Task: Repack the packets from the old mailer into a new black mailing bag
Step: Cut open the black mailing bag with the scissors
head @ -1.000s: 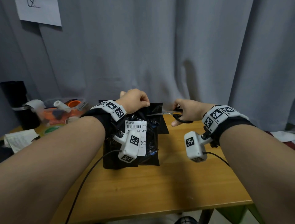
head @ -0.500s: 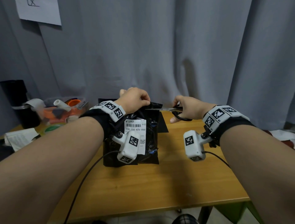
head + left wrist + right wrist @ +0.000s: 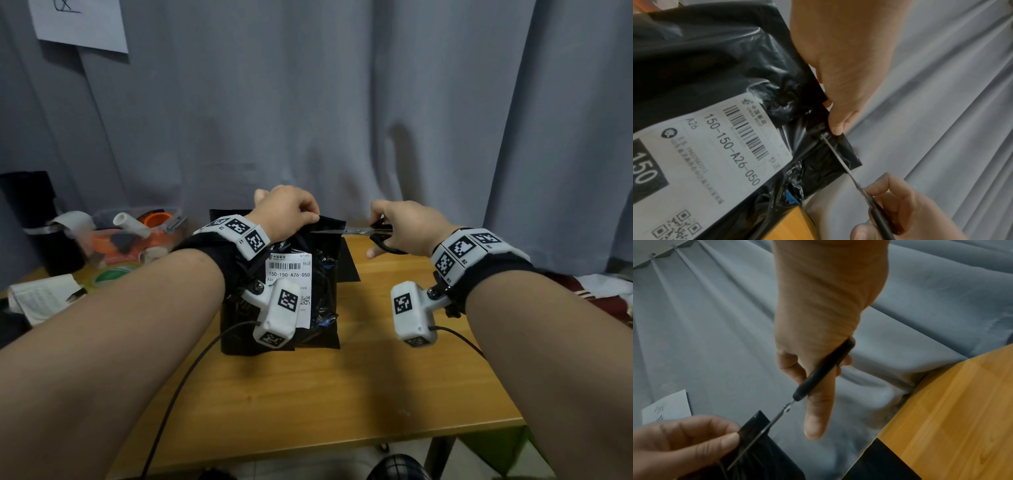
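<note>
Black plastic of the old mailer [image 3: 322,274], centre frame, is pinched taut at its top edge by the left hand [image 3: 286,212] so the scissors [image 3: 363,232], gripped in the right hand [image 3: 407,229], can slice across. Behind it lies a flat black bag [image 3: 347,263]; a cluttered tray [image 3: 137,236] at left stands clear.

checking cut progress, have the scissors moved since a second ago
Yes. The scissors have advanced left across the old mailer, their tip now near the left hand; the right hand drives them.
</note>
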The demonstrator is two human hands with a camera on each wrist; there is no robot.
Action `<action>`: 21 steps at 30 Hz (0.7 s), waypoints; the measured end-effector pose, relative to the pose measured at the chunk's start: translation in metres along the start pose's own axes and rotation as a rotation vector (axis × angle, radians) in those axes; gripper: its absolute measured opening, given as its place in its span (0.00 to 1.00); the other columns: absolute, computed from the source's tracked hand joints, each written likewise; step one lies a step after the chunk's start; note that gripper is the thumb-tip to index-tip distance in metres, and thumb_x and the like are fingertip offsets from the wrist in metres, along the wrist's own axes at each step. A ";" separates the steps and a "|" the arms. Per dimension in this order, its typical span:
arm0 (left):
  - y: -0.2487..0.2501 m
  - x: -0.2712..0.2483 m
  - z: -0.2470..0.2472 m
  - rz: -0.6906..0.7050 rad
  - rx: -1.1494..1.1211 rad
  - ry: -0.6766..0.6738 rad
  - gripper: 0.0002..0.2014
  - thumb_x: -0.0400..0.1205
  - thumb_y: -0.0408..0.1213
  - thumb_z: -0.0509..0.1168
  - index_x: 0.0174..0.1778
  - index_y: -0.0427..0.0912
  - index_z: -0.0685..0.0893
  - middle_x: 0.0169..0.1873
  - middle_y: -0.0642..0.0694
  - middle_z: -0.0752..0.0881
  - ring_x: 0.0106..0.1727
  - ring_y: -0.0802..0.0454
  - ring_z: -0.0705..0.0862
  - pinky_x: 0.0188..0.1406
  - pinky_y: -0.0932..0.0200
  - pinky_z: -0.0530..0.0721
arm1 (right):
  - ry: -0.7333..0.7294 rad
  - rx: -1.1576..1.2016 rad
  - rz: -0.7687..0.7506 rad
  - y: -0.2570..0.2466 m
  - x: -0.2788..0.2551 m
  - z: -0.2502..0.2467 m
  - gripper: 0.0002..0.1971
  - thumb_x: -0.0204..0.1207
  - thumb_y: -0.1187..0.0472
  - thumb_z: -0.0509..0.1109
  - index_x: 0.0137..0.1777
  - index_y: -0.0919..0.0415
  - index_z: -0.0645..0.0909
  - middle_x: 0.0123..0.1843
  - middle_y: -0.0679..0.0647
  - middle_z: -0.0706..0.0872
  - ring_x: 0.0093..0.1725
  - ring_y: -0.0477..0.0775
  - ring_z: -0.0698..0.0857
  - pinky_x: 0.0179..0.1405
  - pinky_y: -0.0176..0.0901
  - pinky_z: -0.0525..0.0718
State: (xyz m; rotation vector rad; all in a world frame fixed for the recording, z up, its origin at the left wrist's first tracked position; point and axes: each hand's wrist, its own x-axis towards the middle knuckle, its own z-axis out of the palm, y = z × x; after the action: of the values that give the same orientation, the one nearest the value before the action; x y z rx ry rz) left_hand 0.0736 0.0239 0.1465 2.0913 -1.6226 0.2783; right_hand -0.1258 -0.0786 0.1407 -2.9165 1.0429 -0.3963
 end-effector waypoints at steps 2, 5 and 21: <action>-0.001 -0.001 0.001 0.000 -0.005 0.010 0.04 0.80 0.46 0.66 0.43 0.55 0.86 0.41 0.57 0.82 0.57 0.54 0.79 0.66 0.50 0.61 | 0.032 -0.100 -0.038 -0.001 0.000 0.001 0.28 0.61 0.38 0.78 0.53 0.52 0.73 0.44 0.47 0.83 0.43 0.53 0.81 0.38 0.45 0.79; -0.003 -0.003 0.000 0.011 -0.018 0.026 0.04 0.80 0.46 0.67 0.44 0.54 0.86 0.40 0.57 0.82 0.54 0.57 0.79 0.64 0.51 0.61 | 0.069 -0.238 -0.091 -0.002 -0.001 -0.001 0.26 0.64 0.35 0.74 0.50 0.51 0.71 0.41 0.48 0.84 0.40 0.53 0.82 0.36 0.44 0.78; -0.006 -0.006 -0.013 0.094 -0.044 -0.045 0.05 0.80 0.46 0.67 0.46 0.53 0.88 0.48 0.55 0.87 0.57 0.59 0.80 0.60 0.56 0.56 | -0.071 0.009 -0.063 -0.014 0.003 0.000 0.35 0.60 0.34 0.76 0.60 0.54 0.71 0.48 0.49 0.82 0.48 0.54 0.82 0.48 0.50 0.82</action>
State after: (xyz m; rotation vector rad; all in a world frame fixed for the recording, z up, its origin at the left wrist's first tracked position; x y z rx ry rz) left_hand 0.0797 0.0362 0.1540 2.0057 -1.7405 0.2262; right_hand -0.1151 -0.0696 0.1426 -2.9373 0.9403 -0.2965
